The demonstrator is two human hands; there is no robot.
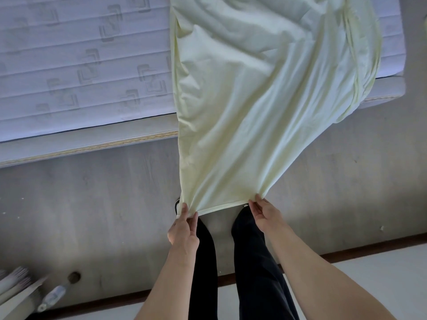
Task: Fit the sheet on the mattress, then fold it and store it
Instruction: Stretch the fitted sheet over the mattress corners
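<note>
Left hand [183, 229] pinches the hem of the sheet [258, 93] at its near left corner, thumb and fingers curled onto the edge, fabric bunched at the fingertips. Right hand [263, 212] pinches the same hem at the near right corner, fingers curled, cloth gathered into a small pucker above them. Both forearms reach forward from the bottom of the view, bare. Hem runs taut between the two hands, a narrow banded edge, slightly higher on the right. Sheet is pale yellow-green, lifted off the floor [92, 204], stretching from the hands up and away onto the mattress [80, 65]; far part lies rumpled on the mattress top at the right half, with a gathered edge hanging over the mattress's near right side. Left half of the mattress is bare: white quilted top with horizontal stitch lines and a repeated embossed square motif, no readable writing on it; a patterned trim band runs along its near side. Mattress sits low, on the grey wood-look floor. Below the hem, the person's legs [254, 262] in dark trousers, and part of a shoe [177, 205] showing beside the left hand. Bottom left: a clear plastic bottle [54, 295] lying on the floor, label blurred, unreadable, next to some pale slatted objects that are too blurred to tell.
</note>
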